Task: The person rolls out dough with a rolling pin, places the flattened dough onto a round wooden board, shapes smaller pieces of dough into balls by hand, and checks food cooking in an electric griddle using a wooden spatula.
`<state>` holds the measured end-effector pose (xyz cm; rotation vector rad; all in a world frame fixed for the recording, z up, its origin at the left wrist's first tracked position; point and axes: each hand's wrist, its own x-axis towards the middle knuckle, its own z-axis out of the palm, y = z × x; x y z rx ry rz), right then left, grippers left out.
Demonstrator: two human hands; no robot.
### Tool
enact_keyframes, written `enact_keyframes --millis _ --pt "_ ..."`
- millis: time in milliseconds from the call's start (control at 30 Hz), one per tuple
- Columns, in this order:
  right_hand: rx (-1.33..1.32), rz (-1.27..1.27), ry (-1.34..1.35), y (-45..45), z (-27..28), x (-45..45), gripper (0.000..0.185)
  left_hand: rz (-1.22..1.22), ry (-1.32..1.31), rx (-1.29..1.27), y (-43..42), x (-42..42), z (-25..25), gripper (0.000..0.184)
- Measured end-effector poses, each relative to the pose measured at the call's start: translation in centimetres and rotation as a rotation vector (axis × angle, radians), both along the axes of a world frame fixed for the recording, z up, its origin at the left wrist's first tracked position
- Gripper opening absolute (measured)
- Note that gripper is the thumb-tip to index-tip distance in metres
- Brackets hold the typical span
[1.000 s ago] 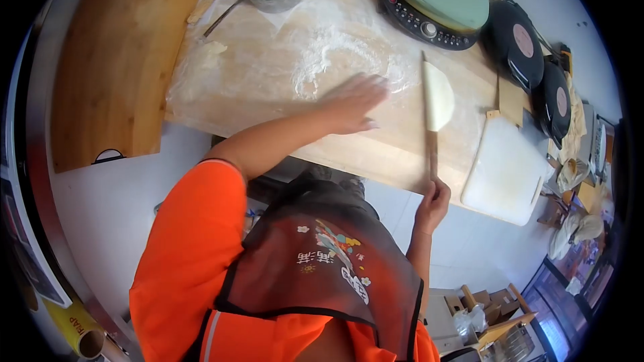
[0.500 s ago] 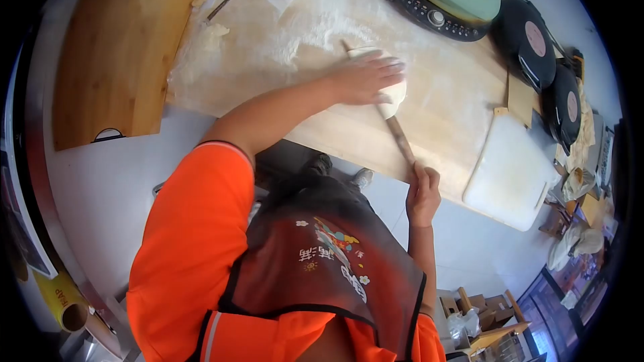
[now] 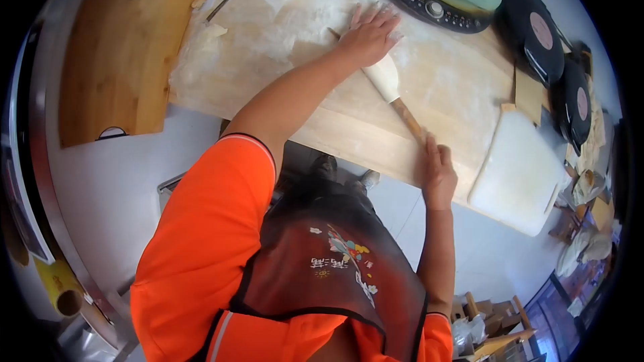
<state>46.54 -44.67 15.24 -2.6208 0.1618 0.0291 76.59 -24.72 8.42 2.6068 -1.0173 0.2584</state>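
The near end of the rolling pin (image 3: 407,118) is gripped by the right hand (image 3: 439,173). Farther along, dough (image 3: 384,80) is wrapped around the rolling pin, partly covered by the left hand (image 3: 369,37), its fingers spread.

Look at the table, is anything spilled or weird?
White powder, probably flour, is scattered loosely across the wooden tabletop, so it looks spilled, though it may be there on purpose for the dough. A pale scrap lies alone near the metal pot's handle. Nothing looks broken.
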Motion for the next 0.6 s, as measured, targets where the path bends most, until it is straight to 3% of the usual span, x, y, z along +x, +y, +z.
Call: enact_keyframes --millis 67,133,200,300,367,433,467,500,600 --pt "0.011 0.041 0.054 1.2 -0.6 -0.7 0.057 -0.002 0.018 0.024 1.4 0.2 0.0 0.056" --pt "0.123 0.075 -0.123 3.6 -2.0 -4.1 0.054 -0.1 0.107 0.077 6.5 -4.8 2.0 0.057" --pt "0.293 0.047 0.116 4.9 0.1 -6.6 0.053 -0.219 0.248 0.033 10.3 -11.8 2.7 0.059" --pt "0.368 -0.037 0.147 4.2 -0.4 -11.1 0.055 -0.169 0.24 0.055 3.8 -13.6 3.2 0.061" --pt "0.346 -0.12 0.102 2.2 -1.0 -11.9 0.054 -0.269 0.149 0.06 -4.5 -11.7 2.3 0.063" --pt "0.286 -0.201 0.053 0.4 -1.1 -13.1 0.054 -0.439 0.179 -0.264 -13.5 -10.9 1.9 0.065" --pt "0.245 -0.228 0.025 -0.2 -1.1 -13.5 0.055 -0.496 0.015 -0.274 -16.3 -11.2 3.3 0.069" --pt "0.23 -0.235 0.042 -0.4 -1.3 -13.8 0.055 -0.48 -0.053 -0.259 -18.2 -11.9 3.6 0.072" --pt "0.59 -0.401 0.233 1.2 -0.7 -13.9 0.055 -0.4 0.044 -0.068 -13.8 -12.7 3.3 0.07"
